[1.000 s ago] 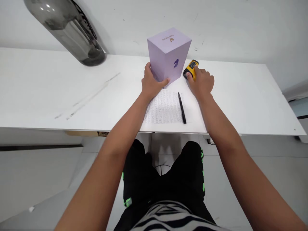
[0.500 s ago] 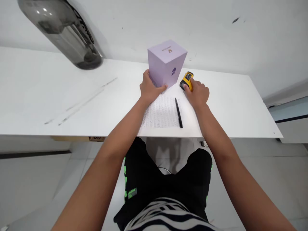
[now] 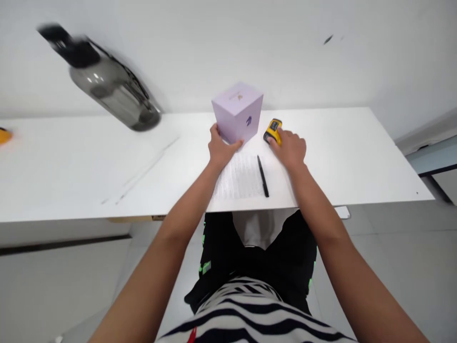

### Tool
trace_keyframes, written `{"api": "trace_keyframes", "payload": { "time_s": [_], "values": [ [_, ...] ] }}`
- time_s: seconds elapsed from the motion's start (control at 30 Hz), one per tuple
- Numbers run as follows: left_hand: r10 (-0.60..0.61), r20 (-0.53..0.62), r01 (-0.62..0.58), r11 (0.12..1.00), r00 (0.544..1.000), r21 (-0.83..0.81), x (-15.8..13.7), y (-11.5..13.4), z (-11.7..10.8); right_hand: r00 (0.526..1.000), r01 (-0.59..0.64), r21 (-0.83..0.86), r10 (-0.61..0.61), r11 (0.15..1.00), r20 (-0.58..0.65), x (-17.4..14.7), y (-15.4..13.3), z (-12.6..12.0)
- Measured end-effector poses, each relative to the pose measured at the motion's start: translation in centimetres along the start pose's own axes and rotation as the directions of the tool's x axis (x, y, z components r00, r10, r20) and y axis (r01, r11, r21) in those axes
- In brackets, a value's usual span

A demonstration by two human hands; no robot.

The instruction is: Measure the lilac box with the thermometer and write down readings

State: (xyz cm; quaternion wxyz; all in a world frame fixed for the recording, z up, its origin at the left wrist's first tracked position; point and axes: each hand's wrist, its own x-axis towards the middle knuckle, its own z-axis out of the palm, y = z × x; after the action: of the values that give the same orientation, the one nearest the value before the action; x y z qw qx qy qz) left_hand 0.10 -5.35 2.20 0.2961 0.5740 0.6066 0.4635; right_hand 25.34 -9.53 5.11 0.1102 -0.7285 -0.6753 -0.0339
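Observation:
A lilac box (image 3: 228,119) with a small purple mark on its front stands on the white table by the wall. My left hand (image 3: 222,147) grips its lower left corner, fingers along the side and thumb across the front. To the right, my right hand (image 3: 291,148) is closed around a yellow-and-black handheld device (image 3: 274,127) with a dark panel on top, which rests on the table. Between my forearms lies a sheet of handwritten paper (image 3: 237,178). A black pen (image 3: 263,176) lies along its right side.
A grey see-through bottle (image 3: 117,93) with a black lid stands against the wall at the left. An orange thing (image 3: 4,136), blurred, is cut off at the left edge. The table's (image 3: 371,157) front edge runs just above my lap. A white flat object (image 3: 342,212) shows below the edge.
My view has shifted, so the bottle's lid and the orange thing now show. Both hands keep their holds on the box and the yellow device, which stay in place on the table.

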Motion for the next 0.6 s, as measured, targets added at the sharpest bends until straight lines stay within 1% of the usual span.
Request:
{"api": "trace_keyframes", "payload": {
  "time_s": [0.07, 0.1, 0.17, 0.33, 0.47, 0.6],
  "values": [
    [-0.049, -0.002, 0.049, 0.998, 0.999, 0.024, -0.4, 0.9, -0.4, 1.0, -0.009, 0.044, 0.008, 0.999, 0.03, 0.2, -0.6, -0.4],
    [-0.082, 0.003, 0.082, 0.996, 0.997, 0.043, -0.5, 1.1, -0.6, 0.999, -0.011, 0.063, 0.008, 0.998, 0.051, 0.5, -0.9, -0.6],
    [-0.112, 0.001, 0.112, 0.991, 0.994, 0.073, -0.6, 1.3, -0.7, 0.998, -0.003, 0.083, -0.002, 0.997, 0.061, 1.1, -1.1, -0.7],
    [-0.037, 0.004, 0.037, 0.998, 0.999, 0.053, -0.5, 0.7, -0.5, 0.999, -0.004, 0.05, 0.002, 0.999, 0.042, 2.0, -0.9, -0.4],
    [-0.015, 0.007, 0.015, 1.0, 1.0, 0.011, -0.1, -0.1, -0.3, 0.999, -0.001, 0.05, -0.002, 0.999, 0.049, 2.1, -0.7, -0.1],
    [0.014, 0.003, -0.014, 1.0, 1.0, -0.005, 0.3, -0.5, 0.0, 1.0, 0.005, 0.076, -0.004, 0.997, -0.005, 2.2, -0.2, 0.5]
  ]
}}
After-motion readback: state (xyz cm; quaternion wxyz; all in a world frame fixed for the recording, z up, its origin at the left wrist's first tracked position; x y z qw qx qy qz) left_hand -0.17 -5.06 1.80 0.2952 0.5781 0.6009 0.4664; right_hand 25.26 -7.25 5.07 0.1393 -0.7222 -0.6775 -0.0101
